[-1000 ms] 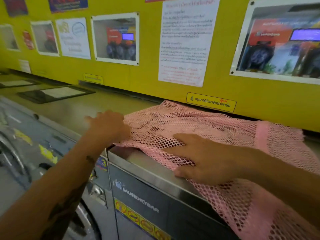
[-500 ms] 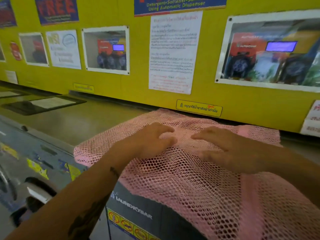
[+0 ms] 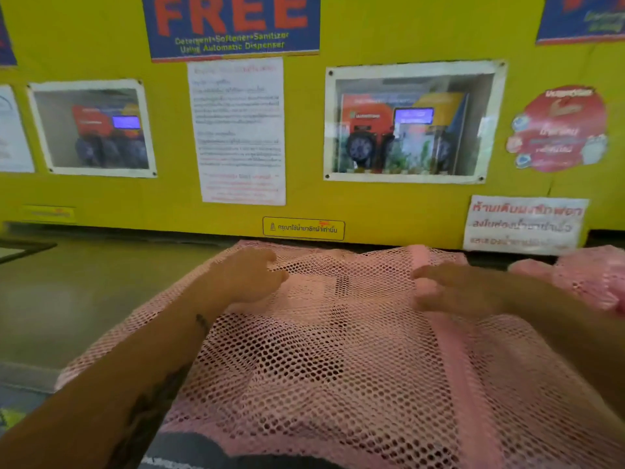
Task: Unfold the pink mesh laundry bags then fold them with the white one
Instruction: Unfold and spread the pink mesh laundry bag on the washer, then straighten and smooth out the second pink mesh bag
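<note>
The pink mesh laundry bag (image 3: 338, 360) lies spread over the bench (image 3: 84, 299), reaching its far edge and draping over the near edge. The left hand (image 3: 247, 275) and right hand (image 3: 453, 289) press flat on it near the far edge, fingers relaxed, gripping nothing. Another pink bundle (image 3: 581, 275) sits at the far right.

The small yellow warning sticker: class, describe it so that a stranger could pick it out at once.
Start at the yellow wall with its posters. Go down to its bottom edge, just above the pink mesh bag. The sticker sits there: a small yellow strip with a black outline, a triangle and one line of dark text, unlike the bigger white notices.
</note>
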`<state>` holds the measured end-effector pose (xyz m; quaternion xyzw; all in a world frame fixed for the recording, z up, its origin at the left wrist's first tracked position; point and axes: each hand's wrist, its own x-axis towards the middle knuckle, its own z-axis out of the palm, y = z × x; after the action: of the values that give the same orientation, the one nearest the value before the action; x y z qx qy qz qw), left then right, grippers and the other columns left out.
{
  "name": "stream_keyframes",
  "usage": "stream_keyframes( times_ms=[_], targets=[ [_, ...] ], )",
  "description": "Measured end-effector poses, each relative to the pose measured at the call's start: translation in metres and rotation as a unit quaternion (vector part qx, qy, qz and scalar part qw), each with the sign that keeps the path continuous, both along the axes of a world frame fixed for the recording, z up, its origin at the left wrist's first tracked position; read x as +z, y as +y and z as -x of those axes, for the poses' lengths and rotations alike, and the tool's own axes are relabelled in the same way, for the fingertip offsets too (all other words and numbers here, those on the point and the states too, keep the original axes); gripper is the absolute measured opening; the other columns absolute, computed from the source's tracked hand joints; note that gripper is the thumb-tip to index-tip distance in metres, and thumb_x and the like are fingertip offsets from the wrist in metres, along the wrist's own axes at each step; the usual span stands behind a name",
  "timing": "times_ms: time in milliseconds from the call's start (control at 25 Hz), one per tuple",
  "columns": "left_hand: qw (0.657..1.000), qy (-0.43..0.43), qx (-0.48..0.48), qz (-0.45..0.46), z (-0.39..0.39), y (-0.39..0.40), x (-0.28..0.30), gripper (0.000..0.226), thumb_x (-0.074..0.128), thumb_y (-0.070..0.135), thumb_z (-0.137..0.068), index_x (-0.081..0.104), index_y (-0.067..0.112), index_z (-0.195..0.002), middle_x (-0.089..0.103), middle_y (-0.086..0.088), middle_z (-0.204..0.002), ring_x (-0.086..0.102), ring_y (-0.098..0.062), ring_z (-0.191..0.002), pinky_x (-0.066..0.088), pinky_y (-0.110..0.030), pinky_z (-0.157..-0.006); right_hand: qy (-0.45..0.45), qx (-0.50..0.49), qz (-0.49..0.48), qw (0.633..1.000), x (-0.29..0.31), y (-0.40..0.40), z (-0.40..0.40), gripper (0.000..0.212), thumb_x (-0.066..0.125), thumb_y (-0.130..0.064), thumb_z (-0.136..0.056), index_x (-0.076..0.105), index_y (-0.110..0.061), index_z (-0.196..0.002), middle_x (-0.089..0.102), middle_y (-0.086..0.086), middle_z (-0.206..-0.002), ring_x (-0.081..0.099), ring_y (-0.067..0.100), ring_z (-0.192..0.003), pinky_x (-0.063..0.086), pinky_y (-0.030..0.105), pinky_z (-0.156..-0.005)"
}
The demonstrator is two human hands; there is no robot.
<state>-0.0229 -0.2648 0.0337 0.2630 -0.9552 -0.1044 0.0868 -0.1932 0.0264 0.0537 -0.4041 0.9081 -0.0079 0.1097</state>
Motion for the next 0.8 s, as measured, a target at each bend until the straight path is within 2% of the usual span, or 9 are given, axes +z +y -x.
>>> stream_keyframes(
  times_ms=[80, 200, 280, 360, 400, 480, 640, 720, 800],
  targets=[
    [1.0, 0.002, 0.005, 0.004, 0.014, -0.019, -0.011, 0.071, 0.034, 0.067, -0.087, 0.037, 0.028, -0.147, 0.03, -0.006, -0.159, 0.033, -0.028, -0.142, 0.026, -0.051, -0.117, 0.049, -0.02, 0.071, 0.996, -0.017, -0.014, 0.013, 0.085, 0.037, -0.08, -0.081, 0.013, -0.041, -0.153, 0.001, 0.002, -0.166, 0.002, 0.027, -0.152, 0.01, 0.055, -0.12],
    [0.997, -0.054, 0.052, 0.007, 0.024, -0.066, -0.047, 0.094, 0.008, 0.087, -0.068, 0.024, 0.042, -0.148, 0.022, -0.002, -0.163, 0.021, -0.028, -0.148, 0.016, -0.062, -0.116, 0.067, -0.031, 0.033, 0.997, -0.049, -0.028, 0.032, 0.089, 0.009, -0.092, -0.072, 0.006, -0.048, -0.149, -0.004, 0.0, -0.166, -0.002, 0.033, -0.151, 0.003, 0.067, -0.116],
    [0.992, -0.083, 0.097, -0.006, 0.018, -0.084, -0.056, 0.096, 0.004, 0.093, -0.064, 0.014, 0.048, -0.148, 0.013, -0.003, -0.164, 0.011, -0.03, -0.15, 0.01, -0.062, -0.117, 0.024, -0.026, -0.009, 0.999, -0.054, -0.021, 0.039, 0.103, 0.004, -0.096, -0.064, 0.005, -0.043, -0.153, 0.0, 0.0, -0.166, 0.003, 0.03, -0.152, 0.005, 0.059, -0.119],
    [0.99, -0.097, 0.101, -0.033, 0.01, -0.084, -0.047, 0.091, 0.013, 0.088, -0.071, 0.012, 0.044, -0.151, 0.009, -0.006, -0.165, 0.007, -0.033, -0.15, 0.009, -0.058, -0.119, 0.006, -0.011, 0.019, 1.0, -0.046, -0.019, 0.038, 0.089, 0.012, -0.083, -0.082, 0.019, -0.031, -0.154, 0.016, 0.001, -0.165, 0.016, 0.025, -0.15, 0.013, 0.049, -0.12],
    [0.99, -0.099, 0.091, -0.041, 0.01, -0.085, -0.042, 0.092, 0.019, 0.085, -0.073, 0.014, 0.039, -0.152, 0.011, -0.008, -0.164, 0.011, -0.034, -0.15, 0.011, -0.056, -0.12, 0.036, -0.02, 0.066, 0.997, -0.044, -0.019, 0.041, 0.081, 0.014, -0.079, -0.087, 0.029, -0.031, -0.15, 0.026, 0.001, -0.162, 0.025, 0.025, -0.146, 0.018, 0.049, -0.118],
    [0.992, -0.083, 0.088, -0.032, 0.011, -0.085, -0.035, 0.094, 0.027, 0.08, -0.069, 0.027, 0.032, -0.15, 0.025, -0.009, -0.161, 0.026, -0.035, -0.145, 0.022, -0.053, -0.118, 0.106, -0.068, 0.119, 0.985, -0.042, -0.015, 0.053, 0.084, 0.01, -0.089, -0.076, 0.035, -0.04, -0.141, 0.037, -0.001, -0.156, 0.034, 0.029, -0.14, 0.025, 0.056, -0.113],
    [0.996, -0.006, 0.091, -0.026, 0.018, -0.083, -0.04, 0.075, 0.035, 0.069, -0.066, 0.049, 0.037, -0.132, 0.043, -0.005, -0.15, 0.043, -0.033, -0.133, 0.03, -0.059, -0.112, 0.008, -0.05, -0.005, 0.999, -0.052, -0.012, 0.057, 0.092, 0.016, -0.085, -0.079, 0.014, -0.033, -0.156, 0.011, 0.001, -0.166, 0.011, 0.023, -0.152, 0.008, 0.045, -0.122],
    [0.998, 0.025, 0.055, -0.033, 0.024, -0.075, -0.039, 0.073, 0.034, 0.071, -0.065, 0.055, 0.037, -0.126, 0.047, -0.003, -0.147, 0.046, -0.031, -0.131, 0.03, -0.059, -0.11, 0.027, -0.047, 0.021, 0.998, -0.042, -0.016, 0.049, 0.078, 0.024, -0.071, -0.092, 0.018, -0.027, -0.156, 0.015, 0.0, -0.165, 0.015, 0.021, -0.151, 0.012, 0.043, -0.122],
    [0.998, 0.045, 0.015, -0.034, 0.032, -0.063, -0.029, 0.074, 0.036, 0.074, -0.07, 0.053, 0.035, -0.13, 0.047, -0.004, -0.148, 0.046, -0.03, -0.131, 0.03, -0.059, -0.11, 0.049, -0.05, 0.047, 0.996, -0.031, -0.019, 0.042, 0.075, 0.029, -0.068, -0.092, 0.02, -0.028, -0.155, 0.017, 0.001, -0.165, 0.015, 0.024, -0.151, 0.015, 0.045, -0.121]
  ],
)
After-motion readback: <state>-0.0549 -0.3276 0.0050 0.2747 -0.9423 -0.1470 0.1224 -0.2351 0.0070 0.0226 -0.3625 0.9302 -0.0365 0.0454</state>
